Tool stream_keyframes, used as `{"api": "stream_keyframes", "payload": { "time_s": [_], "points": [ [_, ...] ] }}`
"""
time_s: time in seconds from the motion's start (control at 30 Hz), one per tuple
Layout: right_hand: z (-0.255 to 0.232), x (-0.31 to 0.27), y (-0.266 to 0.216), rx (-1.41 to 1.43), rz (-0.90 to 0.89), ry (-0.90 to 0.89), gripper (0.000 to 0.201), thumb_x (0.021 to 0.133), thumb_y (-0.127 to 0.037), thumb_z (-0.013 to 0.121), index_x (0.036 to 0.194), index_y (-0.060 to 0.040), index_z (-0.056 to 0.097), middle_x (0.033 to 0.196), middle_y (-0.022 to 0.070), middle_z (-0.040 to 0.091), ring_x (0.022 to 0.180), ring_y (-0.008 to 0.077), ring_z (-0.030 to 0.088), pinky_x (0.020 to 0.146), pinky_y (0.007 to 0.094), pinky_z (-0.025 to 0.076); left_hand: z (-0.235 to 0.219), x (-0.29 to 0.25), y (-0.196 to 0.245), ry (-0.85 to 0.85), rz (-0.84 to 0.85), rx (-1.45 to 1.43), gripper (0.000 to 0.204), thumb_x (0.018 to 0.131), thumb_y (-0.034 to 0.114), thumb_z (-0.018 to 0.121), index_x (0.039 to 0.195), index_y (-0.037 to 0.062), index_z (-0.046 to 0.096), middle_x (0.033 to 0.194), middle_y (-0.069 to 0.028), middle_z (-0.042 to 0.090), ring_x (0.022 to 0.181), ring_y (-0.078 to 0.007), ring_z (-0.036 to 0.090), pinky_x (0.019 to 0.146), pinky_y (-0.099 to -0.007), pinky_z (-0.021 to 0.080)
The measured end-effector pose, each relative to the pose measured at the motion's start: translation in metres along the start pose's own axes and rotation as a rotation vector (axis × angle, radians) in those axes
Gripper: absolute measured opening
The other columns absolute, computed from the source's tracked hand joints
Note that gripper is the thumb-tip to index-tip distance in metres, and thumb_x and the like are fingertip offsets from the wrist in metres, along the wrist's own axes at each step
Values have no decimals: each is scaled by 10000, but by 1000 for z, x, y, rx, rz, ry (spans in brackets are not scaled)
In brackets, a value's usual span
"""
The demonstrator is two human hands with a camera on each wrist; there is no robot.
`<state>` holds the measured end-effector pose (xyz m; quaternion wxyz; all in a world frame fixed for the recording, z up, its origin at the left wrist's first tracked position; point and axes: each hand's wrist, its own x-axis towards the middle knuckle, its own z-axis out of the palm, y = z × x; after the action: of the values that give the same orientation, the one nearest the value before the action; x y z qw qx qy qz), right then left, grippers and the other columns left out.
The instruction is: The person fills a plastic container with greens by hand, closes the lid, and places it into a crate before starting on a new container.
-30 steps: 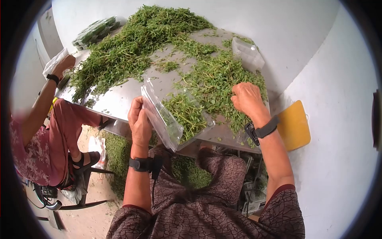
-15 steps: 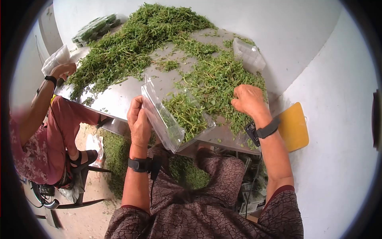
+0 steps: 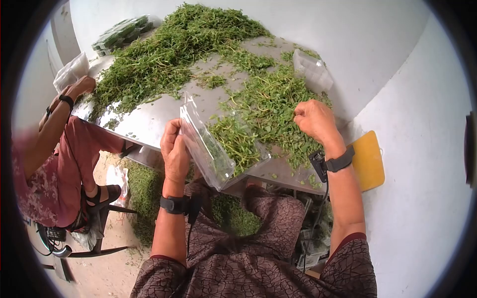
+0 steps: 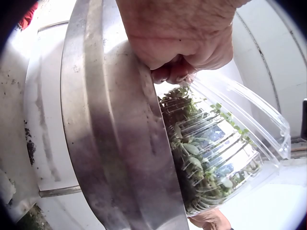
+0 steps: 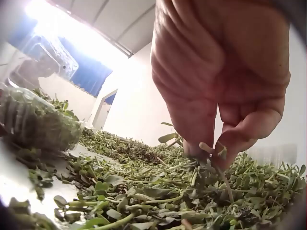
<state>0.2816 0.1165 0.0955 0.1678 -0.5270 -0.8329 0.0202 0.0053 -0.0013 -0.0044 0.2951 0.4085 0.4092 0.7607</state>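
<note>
My left hand [image 3: 176,155] grips the edge of a clear plastic clamshell box [image 3: 208,149] at the table's front edge, its lid raised. Leafy green sprigs [image 3: 237,146] fill the box, and they show through its ribbed wall [image 4: 216,158] in the left wrist view. My right hand [image 3: 319,123] is over the loose pile of greens [image 3: 271,99] to the right of the box. Seen from the right wrist, thumb and fingertips [image 5: 225,148] pinch a thin-stemmed sprig [image 5: 224,179] just above the pile.
A larger heap of greens [image 3: 189,35] covers the back of the metal table [image 3: 149,115]. Empty clear boxes [image 3: 312,72] stand at the right corner, filled ones [image 3: 121,35] at back left. A yellow board [image 3: 366,161] leans by the wall. Another person [image 3: 54,169] works at the left.
My right hand has shifted slightly right over the pile. The left hand keeps its grip on the box. At the left, the other person's hands have moved beneath the clear plastic stack.
</note>
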Motion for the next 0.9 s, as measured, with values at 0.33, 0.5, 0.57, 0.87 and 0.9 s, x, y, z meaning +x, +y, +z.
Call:
{"api": "stream_keyframes", "payload": {
  "time_s": [0.33, 0.5, 0.57, 0.87, 0.9],
  "points": [
    [25, 9, 6, -168, -76, -70, 191, 702, -118, 679, 880, -50, 694, 803, 170, 659, 772, 332, 635, 717, 406, 498, 1, -1, 0, -7, -1, -17, 45, 894, 83, 479, 914, 78, 520, 809, 32, 509, 662, -26, 410, 585, -171, 335],
    [12, 4, -2, 1, -130, 78, 55, 659, -25, 584, 682, -13, 633, 614, 199, 551, 633, 360, 597, 606, 442, 478, -2, 0, 0, 10, -5, 61, 54, 903, 99, 481, 924, 85, 529, 802, 39, 510, 618, -16, 425, 537, -162, 342],
    [0, 2, -14, 221, -48, 41, 102, 661, -31, 580, 728, -7, 654, 624, 203, 564, 627, 357, 599, 610, 426, 481, -5, -1, 0, -16, -27, 47, 265, 818, -18, 365, 1009, -1, 548, 889, 5, 540, 768, -56, 465, 701, -185, 406],
    [-13, 8, -63, 834, -89, -116, 161, 715, -47, 590, 823, 23, 687, 591, 57, 605, 520, 108, 514, 509, 279, 414, -1, -1, 2, -14, 10, -3, 80, 915, 143, 498, 929, 76, 540, 831, 28, 509, 637, -27, 420, 540, -155, 347],
    [-10, 10, -68, 838, -89, -117, 161, 715, -47, 590, 823, 23, 687, 591, 57, 605, 520, 108, 514, 509, 279, 414, 0, -1, 3, -14, 10, 1, 80, 915, 143, 498, 929, 76, 540, 831, 28, 509, 637, -27, 420, 540, -155, 347]
  ]
}}
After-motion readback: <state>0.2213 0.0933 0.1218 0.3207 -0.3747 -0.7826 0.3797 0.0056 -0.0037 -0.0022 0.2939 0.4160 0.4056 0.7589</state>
